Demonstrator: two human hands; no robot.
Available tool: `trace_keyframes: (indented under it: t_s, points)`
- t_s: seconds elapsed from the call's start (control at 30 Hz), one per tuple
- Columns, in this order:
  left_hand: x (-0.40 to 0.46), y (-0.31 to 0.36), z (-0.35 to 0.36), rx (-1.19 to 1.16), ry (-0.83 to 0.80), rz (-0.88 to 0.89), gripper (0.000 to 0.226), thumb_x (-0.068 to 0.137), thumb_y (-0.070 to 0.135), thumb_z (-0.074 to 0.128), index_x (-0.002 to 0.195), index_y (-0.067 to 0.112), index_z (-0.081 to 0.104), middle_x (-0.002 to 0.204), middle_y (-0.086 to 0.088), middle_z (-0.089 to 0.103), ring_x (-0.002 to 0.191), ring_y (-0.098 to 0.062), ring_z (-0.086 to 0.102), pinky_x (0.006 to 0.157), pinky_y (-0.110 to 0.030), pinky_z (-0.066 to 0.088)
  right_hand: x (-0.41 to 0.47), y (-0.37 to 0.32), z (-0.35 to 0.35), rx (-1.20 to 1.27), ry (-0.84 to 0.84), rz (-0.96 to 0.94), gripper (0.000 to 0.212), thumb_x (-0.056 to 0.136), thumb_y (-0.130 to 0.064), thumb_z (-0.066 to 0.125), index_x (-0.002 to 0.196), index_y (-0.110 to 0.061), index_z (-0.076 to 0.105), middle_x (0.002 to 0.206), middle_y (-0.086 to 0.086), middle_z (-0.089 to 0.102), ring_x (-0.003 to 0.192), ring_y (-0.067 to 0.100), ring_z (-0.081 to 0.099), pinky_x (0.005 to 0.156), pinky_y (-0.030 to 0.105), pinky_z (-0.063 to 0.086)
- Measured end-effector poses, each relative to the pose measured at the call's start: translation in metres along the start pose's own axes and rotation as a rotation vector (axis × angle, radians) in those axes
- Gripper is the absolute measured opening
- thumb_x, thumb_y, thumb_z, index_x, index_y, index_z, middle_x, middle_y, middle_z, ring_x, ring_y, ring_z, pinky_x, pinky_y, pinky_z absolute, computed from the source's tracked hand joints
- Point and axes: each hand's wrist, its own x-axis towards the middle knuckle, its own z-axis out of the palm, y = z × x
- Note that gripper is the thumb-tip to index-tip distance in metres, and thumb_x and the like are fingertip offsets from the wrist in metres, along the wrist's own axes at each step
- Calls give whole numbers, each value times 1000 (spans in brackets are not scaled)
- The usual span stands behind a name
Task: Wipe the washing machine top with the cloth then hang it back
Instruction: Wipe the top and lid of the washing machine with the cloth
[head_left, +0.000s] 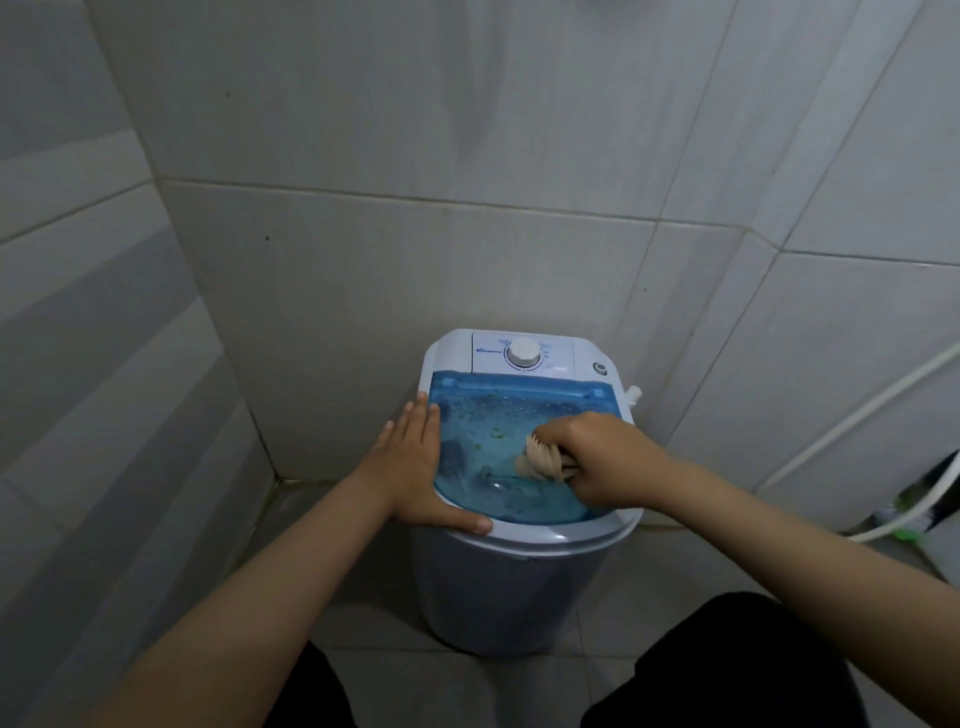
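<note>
A small white washing machine (519, 582) stands in the tiled corner. Its translucent blue lid (498, 441) shows water drops and small green specks. My right hand (602, 460) is closed around a bunched beige cloth (540, 460), pressing it onto the right half of the lid. My left hand (415, 467) lies flat on the lid's left edge with fingers stretched out and the thumb along the white front rim. A white dial (523, 353) sits on the control panel behind the lid.
Grey tiled walls close in on the left and behind the machine. A white hose (857, 421) runs down the right wall toward the floor, near a green and dark object (914, 512) at the lower right. My dark-clothed knees fill the bottom edge.
</note>
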Motion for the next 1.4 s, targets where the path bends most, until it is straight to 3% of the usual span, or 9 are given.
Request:
trace_keyframes:
  t_s: [0.07,0.2,0.4,0.6,1.03,1.13,1.27,1.33,1.4]
  points:
    - [1,4,-7,105,-41,-20,159,37,96,48,146,3,-20,155,-15,-28,144,-29,-21,116,-43,-8,6,4,-10,75,53,34,30,62,2,51,60,-22,33,67,4,54,65,26,51,59,40,45]
    - [8,11,-19,176,-66,-10,160,38,94,54,144,1,-24,150,-17,-35,140,-30,-29,113,-42,-13,35,7,-26,126,149,80,40,65,2,51,58,-29,28,72,-1,50,69,24,48,57,34,38]
    - [12,7,-14,2,-102,6,161,38,85,66,142,10,-32,147,-6,-43,136,-21,-38,110,-41,-16,88,6,-16,177,268,124,26,68,4,49,88,-12,53,95,10,64,90,34,58,66,40,47]
    - [14,4,-13,-66,-95,31,160,41,81,71,142,11,-32,146,-3,-45,133,-19,-41,115,-38,-13,114,4,3,-44,158,105,30,77,5,50,106,-4,49,110,15,58,98,35,57,61,34,35]
    - [14,3,-11,-1,-63,25,160,40,85,67,144,8,-28,149,-10,-40,138,-24,-34,113,-41,-17,31,-16,14,-63,98,-81,35,74,-2,53,107,-13,52,105,5,61,89,31,60,63,38,47]
    - [13,3,-10,-1,-62,29,160,39,86,65,143,8,-28,149,-10,-39,138,-24,-34,112,-41,-17,16,-19,10,-65,43,-103,35,72,-2,51,105,-14,52,104,4,61,89,31,59,63,35,44]
    - [14,2,-10,-1,-56,33,161,38,87,64,144,8,-28,149,-10,-40,138,-24,-34,111,-41,-17,17,-17,-9,20,-67,-74,23,68,-2,52,79,-21,48,80,1,59,75,26,55,59,35,41]
    - [14,2,-11,-12,-60,34,160,39,86,65,143,8,-28,149,-10,-41,138,-24,-34,111,-40,-17,28,-17,-17,110,-18,-30,23,66,1,52,70,-20,42,67,-3,51,67,23,51,55,35,40]
    - [13,3,-11,-23,-65,37,160,39,86,65,143,8,-30,148,-9,-41,137,-23,-35,110,-39,-18,47,-20,-19,100,76,-1,21,67,2,51,76,-16,46,73,-1,53,71,24,51,55,34,39]
